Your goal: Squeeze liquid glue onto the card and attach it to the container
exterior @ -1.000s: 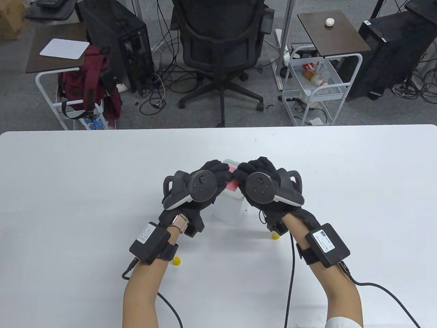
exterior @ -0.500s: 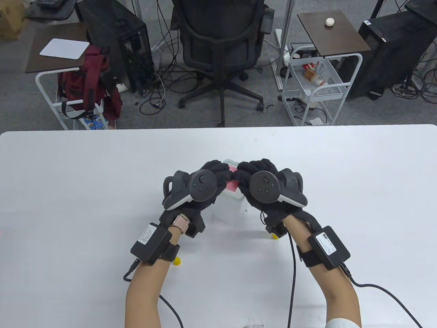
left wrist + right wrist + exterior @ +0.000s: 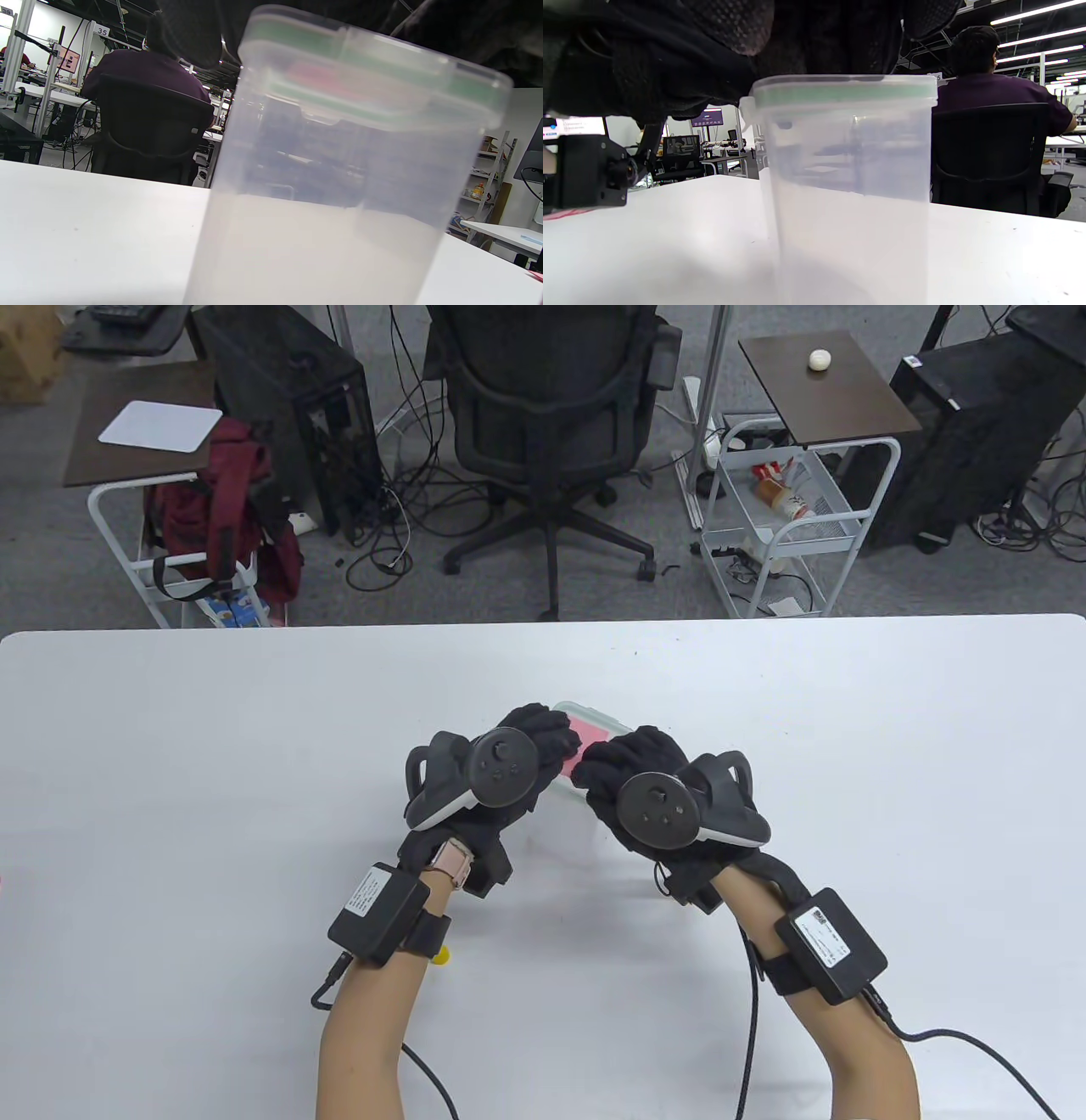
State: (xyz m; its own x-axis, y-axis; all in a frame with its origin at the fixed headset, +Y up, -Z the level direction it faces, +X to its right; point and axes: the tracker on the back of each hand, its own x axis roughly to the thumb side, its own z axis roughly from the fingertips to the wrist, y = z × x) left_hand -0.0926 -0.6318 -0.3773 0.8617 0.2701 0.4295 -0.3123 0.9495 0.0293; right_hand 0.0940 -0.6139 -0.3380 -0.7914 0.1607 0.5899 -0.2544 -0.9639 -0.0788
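A translucent plastic container [image 3: 567, 808] with a green-sealed lid stands upright on the white table [image 3: 212, 746]. A pink card [image 3: 591, 729] lies flat on the lid. My left hand [image 3: 553, 736] rests its fingers on the card's left part. My right hand [image 3: 604, 768] rests its fingers over the lid's near right edge. The left wrist view shows the container [image 3: 339, 178] close up, the card [image 3: 316, 75] showing pink through the lid and gloved fingers [image 3: 466, 25] above it. The right wrist view shows the container [image 3: 848, 169] under my fingers [image 3: 818, 38]. No glue bottle is in view.
A small yellow cap [image 3: 441, 957] lies on the table, half hidden by my left wrist. Beyond the table's far edge stand an office chair [image 3: 543, 415] and a wire cart [image 3: 789, 517]. My left wrist camera [image 3: 589, 173] shows in the right wrist view.
My right hand has slid back toward me and to the right, uncovering more of the pink card. It now hides the yellow object seen near its wrist before. My left hand has stayed put.
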